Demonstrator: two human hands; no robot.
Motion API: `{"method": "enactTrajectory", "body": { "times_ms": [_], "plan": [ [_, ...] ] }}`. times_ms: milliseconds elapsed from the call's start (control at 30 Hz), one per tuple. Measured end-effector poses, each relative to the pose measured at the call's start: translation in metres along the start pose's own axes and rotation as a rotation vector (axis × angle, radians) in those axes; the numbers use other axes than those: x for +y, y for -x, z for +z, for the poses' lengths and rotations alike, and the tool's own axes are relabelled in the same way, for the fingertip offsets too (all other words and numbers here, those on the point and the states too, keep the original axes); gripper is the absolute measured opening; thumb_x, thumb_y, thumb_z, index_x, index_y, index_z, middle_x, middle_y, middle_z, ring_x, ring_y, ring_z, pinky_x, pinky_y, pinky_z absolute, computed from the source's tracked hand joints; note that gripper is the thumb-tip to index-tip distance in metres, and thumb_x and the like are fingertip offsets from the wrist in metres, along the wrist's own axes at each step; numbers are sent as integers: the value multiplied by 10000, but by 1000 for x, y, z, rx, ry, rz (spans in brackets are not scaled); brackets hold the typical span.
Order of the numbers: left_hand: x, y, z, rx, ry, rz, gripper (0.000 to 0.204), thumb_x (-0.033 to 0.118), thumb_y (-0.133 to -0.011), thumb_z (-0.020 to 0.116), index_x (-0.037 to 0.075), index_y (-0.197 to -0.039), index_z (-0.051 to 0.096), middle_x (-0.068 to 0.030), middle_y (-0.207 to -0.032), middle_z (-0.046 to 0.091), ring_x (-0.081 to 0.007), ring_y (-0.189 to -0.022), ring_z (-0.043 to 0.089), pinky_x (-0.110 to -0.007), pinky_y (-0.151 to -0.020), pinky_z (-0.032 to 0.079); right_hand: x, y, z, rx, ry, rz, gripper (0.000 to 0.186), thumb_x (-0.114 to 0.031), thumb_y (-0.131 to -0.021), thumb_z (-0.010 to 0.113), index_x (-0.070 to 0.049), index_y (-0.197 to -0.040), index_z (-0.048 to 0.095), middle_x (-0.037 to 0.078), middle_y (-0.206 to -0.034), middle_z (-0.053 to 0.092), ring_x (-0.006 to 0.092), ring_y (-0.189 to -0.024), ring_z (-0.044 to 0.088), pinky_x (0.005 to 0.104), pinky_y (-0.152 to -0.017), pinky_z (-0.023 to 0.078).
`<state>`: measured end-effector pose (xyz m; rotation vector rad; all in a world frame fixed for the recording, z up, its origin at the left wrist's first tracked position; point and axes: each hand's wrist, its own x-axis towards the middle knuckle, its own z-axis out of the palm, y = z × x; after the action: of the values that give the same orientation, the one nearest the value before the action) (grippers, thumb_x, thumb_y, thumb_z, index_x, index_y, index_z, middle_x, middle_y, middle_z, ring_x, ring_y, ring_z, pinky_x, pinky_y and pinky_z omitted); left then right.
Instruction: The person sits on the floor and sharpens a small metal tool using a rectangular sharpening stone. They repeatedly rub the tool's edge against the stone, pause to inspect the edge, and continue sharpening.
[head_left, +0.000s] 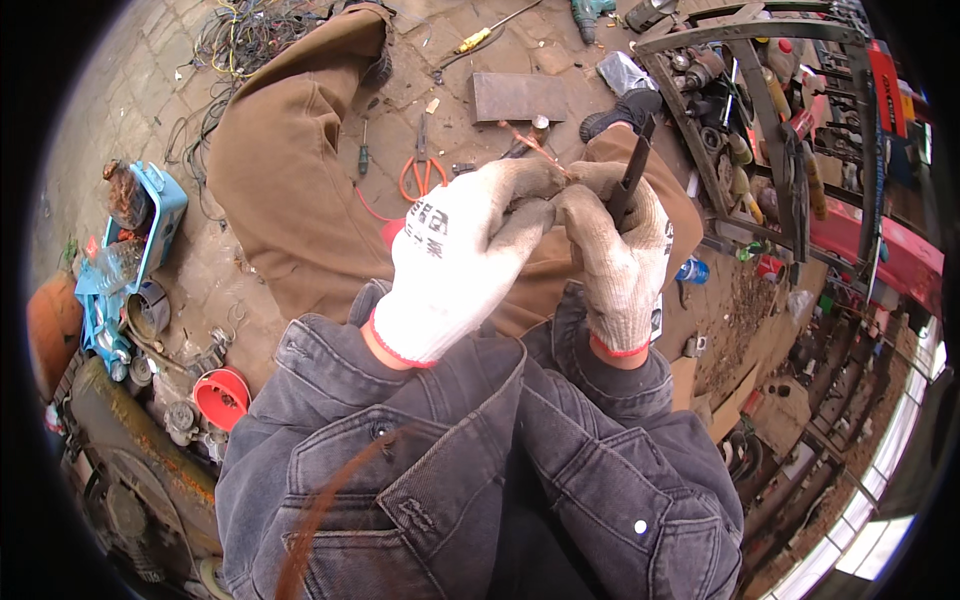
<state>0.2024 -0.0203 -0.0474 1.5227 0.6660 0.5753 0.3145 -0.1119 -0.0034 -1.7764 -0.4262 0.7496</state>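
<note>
Both my hands wear white knit gloves with red cuffs, and their fingertips meet in front of my lap. My left hand is closed, pinching a stripped copper wire whose bare strands stick up beyond the fingers. My right hand is closed too, its thumb and forefinger at the same wire. A dark, narrow, blade-like tool rises out of the right fist; its lower end is hidden in the palm. Beyond my left hand, orange-handled scissors lie on the ground, with a green-handled screwdriver to their left.
A rusty metal plate lies ahead, with a yellow-handled tool beyond it. Tangled cables sit far left. A red bowl and a blue plastic crate stand at left. A metal rack crowded with tools rises at right.
</note>
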Motion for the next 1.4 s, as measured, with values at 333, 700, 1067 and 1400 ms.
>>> {"method": "enactTrajectory", "body": {
  "times_ms": [333,700,1067,1400],
  "plan": [
    [3,1,-7,-50,90,-154,220,9,-915,660,-27,-1129,691,-61,-877,718,-69,-656,628,-229,-581,500,-2,1,0,-52,39,-13,256,-4,-859,690,55,-1108,685,76,-990,724,113,-898,658,264,-821,529],
    [5,-3,-9,-85,597,-359,278,-68,-882,587,-60,-1154,535,-158,-937,705,-156,-756,701,-240,-608,551,-2,-5,-8,-137,-8,57,276,-38,-850,679,48,-1111,697,61,-940,721,100,-840,648,263,-774,523],
    [16,-7,-16,-196,641,-456,238,20,-899,597,-44,-1117,528,-88,-798,642,-81,-585,545,-213,-522,413,-2,-7,-11,-201,-32,72,251,-39,-860,677,51,-1093,698,59,-938,718,110,-833,643,263,-760,518],
    [-1,-10,-27,-386,908,-615,304,163,-965,642,-18,-1205,595,-44,-843,635,-74,-706,567,-204,-575,427,-3,-9,-12,-227,-48,92,244,-32,-840,715,37,-1074,706,66,-943,724,114,-841,653,269,-776,526]
  ]
}}
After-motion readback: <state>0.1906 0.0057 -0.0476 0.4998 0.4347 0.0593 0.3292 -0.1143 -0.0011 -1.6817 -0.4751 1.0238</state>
